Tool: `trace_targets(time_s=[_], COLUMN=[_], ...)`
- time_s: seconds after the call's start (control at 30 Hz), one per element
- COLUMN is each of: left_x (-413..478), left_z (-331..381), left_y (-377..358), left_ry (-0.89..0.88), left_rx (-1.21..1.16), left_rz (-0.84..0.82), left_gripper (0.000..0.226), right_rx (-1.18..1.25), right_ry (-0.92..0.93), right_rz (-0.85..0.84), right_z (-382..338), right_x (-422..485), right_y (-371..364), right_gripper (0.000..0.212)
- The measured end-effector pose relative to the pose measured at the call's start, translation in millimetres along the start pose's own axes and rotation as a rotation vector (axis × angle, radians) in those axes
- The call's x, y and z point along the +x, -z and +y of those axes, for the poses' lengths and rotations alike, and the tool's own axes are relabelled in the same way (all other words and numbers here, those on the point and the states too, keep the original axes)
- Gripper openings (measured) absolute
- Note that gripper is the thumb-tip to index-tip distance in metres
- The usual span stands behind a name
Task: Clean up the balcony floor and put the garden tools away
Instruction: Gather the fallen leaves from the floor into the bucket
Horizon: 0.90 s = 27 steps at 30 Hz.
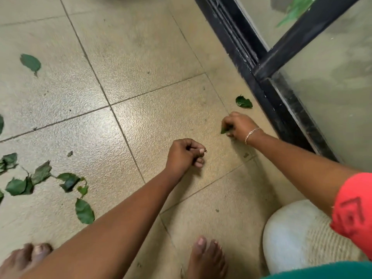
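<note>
Tiled floor (141,57), left hand (187,156) grip pinching one scrap (205,151), right hand (240,125) grip holding one leaf (224,130)

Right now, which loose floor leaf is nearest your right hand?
The curled leaf beside the black door track, just beyond the right hand; the other leaves lie far left.

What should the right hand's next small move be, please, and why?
Probably reach forward for the curled leaf beside the door track: it lies just beyond the right hand, which grips a small leaf; the left hand pinches a scrap.
</note>
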<state>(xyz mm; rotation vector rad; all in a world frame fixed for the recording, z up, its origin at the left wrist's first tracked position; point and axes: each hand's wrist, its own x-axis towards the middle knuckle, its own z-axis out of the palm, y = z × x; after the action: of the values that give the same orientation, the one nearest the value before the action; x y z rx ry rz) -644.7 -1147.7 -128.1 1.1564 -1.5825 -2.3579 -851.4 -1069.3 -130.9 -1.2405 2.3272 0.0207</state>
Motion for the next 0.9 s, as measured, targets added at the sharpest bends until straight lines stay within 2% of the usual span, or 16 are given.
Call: trace_targets(time_s=[0.07,0.2,0.27,0.33,0.43,0.5,0.57,0.63,0.7,0.8,0.9], left_x=[7.0,20.4,25.0,27.9,29.9,30.2,31.7,34.9,38.2,43.1,42.0], left_z=[5.9,8.1,7.7,9.3,13.3,14.5,16.1,18.8,24.9,38.6,60.4], left_y=[-5.6,-5.8,-3.5,0.0,6.6,11.7,18.1,24.4,31.0,42.5,65.9], left_ry=[0.026,0.037,0.049,0.066,0.065,0.052,0.053,0.071,0.116,0.211,0.264], left_rx=[-0.059,-0.048,-0.031,-0.059,-0.129,-0.176,-0.261,-0.358,-0.446,-0.584,-0.776], left_rz=[0.004,0.054,0.069,0.077,0.094,0.159,0.244,0.301,0.329,0.359,0.362], left_gripper=[0.016,0.019,0.02,0.021,0.025,0.027,0.026,0.02,0.016,0.028,0.034], right_rx=[0.002,0.122,0.101,0.082,0.027,-0.082,-0.09,0.058,0.263,0.509,0.601], right_ry=[-0.029,-0.21,-0.273,-0.276,-0.187,-0.146,-0.131,-0.1,0.008,0.213,0.367], right_rz=[0.053,0.383,0.417,0.364,0.276,0.287,0.34,0.406,0.413,0.354,0.371], right_z=[6.7,28.2,40.1,47.3,48.2,49.0,41.9,18.3,-27.1,-106.1,-167.6], right_x=[7.3,26.1,40.1,52.2,54.4,51.1,50.3,51.9,53.1,50.8,53.1], right_y=[1.4,26.0,41.0,45.8,33.5,25.8,26.9,30.8,32.6,28.6,28.1], right_gripper=[0.02,0.021,0.018,0.016,0.016,0.018,0.018,0.015,0.013,0.016,0.016])
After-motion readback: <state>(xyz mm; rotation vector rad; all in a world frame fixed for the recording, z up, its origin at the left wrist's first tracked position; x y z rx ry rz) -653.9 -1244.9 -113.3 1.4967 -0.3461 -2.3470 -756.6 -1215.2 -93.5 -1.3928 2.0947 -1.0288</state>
